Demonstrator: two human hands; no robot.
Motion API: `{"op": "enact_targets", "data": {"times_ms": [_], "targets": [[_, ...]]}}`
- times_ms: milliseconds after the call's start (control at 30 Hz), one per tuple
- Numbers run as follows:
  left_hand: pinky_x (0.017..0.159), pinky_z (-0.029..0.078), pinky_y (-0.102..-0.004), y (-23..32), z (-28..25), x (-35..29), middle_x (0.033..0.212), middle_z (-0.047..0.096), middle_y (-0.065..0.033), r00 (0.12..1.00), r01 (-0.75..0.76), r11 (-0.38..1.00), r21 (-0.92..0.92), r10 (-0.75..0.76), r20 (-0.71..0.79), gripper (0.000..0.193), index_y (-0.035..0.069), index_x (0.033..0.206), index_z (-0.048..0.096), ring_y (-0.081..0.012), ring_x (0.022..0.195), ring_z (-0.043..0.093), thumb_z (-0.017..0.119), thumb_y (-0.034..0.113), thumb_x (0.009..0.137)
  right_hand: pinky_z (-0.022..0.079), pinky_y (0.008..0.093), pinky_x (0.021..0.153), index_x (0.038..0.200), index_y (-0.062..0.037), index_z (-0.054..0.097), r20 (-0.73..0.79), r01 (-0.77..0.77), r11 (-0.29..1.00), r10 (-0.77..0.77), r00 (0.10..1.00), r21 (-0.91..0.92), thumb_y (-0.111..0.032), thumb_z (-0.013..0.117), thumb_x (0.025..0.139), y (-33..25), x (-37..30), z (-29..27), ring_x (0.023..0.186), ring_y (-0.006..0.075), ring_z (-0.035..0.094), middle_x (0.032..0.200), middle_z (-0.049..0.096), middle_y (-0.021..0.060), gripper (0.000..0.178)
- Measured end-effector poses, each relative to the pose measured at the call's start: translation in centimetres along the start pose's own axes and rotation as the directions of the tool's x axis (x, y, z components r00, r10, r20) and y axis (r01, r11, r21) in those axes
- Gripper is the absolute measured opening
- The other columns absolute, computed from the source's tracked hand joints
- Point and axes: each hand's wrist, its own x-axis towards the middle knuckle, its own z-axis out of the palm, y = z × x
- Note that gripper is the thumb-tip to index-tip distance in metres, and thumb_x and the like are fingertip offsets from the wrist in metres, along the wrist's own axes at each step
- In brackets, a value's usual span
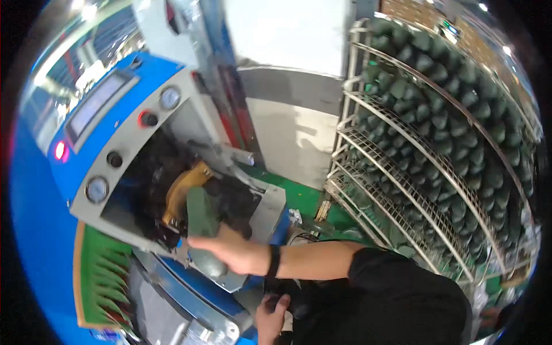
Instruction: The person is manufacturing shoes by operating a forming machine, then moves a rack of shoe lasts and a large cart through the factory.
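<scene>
My right hand comes in from the right, a black band on its wrist, and is closed round a long green shoe-shaped piece. The piece looks like a shoe last; motion blurs it. It is tilted up in front of a curved yellow-brown part in the dark opening of a blue and grey machine. Whether the two touch, I cannot tell. At the lower edge, near my black shirt, my left hand has its fingers curled on something dark that I cannot make out.
Wire rack shelves on the right hold many dark green rounded pieces. A green-lined tray with thin green pieces stands at lower left. The machine carries gauges, knobs, a screen and a lit red lamp.
</scene>
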Motion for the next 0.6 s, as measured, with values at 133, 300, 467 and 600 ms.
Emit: {"op": "enact_targets", "data": {"times_ms": [133,300,467,600], "targets": [[0.092,0.047,-0.0332,-4.1,-1.3,-0.7,0.109,0.069,-0.0108,0.998,-0.042,0.987,-0.155,0.033,-0.057,0.034,-0.004,0.115,0.066,-0.0209,0.100,0.060,0.071,0.023,0.094,0.040,0.0330,0.106,0.146,0.0100,0.036,-0.204,-0.079,0.958,0.022,0.979,-0.276,-0.017,0.078,0.080,0.0,1.0,0.3,0.121,0.0251,0.051,0.127,0.057,0.0173,0.083],[0.094,0.047,-0.0344,-3.3,-1.7,-0.7,0.112,0.067,-0.0103,0.999,0.038,0.977,-0.210,-0.043,-0.018,0.038,0.000,0.122,0.064,-0.0227,0.102,0.059,0.071,0.026,0.094,0.036,0.0339,0.112,0.159,0.0022,0.024,0.129,-0.023,0.988,0.043,0.991,-0.150,-0.022,0.074,0.088,-8.5,-6.2,-5.8,0.132,0.0214,0.047,0.149,0.048,0.0154,0.090],[0.091,0.046,-0.0348,-5.3,-2.2,2.7,0.110,0.065,-0.0092,0.971,-0.002,0.993,-0.117,0.030,0.239,0.033,0.001,0.119,0.064,-0.0206,0.098,0.057,0.070,0.023,0.096,0.043,0.0337,0.109,0.155,-0.0002,0.036,-0.134,0.232,0.872,-0.316,0.939,-0.431,-0.021,0.076,0.088,-17.9,-20.0,-16.2,0.127,0.0192,0.054,0.145,0.054,0.0142,0.080],[0.092,0.046,-0.0363,-3.9,-0.7,4.2,0.112,0.066,-0.0111,0.955,-0.020,1.000,-0.016,0.024,0.297,0.035,-0.001,0.121,0.063,-0.0233,0.101,0.058,0.070,0.023,0.096,0.061,0.0338,0.079,0.145,0.0009,0.048,-0.436,0.619,0.757,-0.639,0.634,-0.209,-0.028,0.066,0.095,-23.0,-32.2,-21.8,0.093,0.0257,0.071,0.138,0.053,0.0291,0.061]]}}
